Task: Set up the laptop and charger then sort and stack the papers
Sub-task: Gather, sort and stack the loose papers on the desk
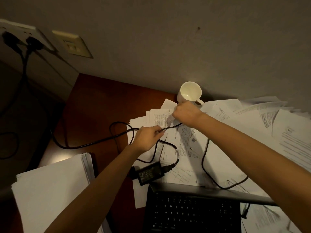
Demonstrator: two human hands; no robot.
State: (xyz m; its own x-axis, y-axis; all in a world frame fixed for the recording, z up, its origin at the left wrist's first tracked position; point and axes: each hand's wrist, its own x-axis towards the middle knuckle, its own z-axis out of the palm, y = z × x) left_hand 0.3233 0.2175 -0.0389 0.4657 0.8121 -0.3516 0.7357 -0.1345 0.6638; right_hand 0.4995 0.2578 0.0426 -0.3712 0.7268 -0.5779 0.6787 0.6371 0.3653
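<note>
Two bare arms reach out over the open black laptop (191, 214), which sits at the near edge of the desk (94, 101) with the black charger brick (150, 173) just behind it on loose papers (223, 153). Farther out, the left hand (147, 138) pinches the black charger cord (94, 143) in curled fingers. Beyond it, the right hand (186, 114) is curled on the cord beside the white mug (190, 92) by the wall.
</note>
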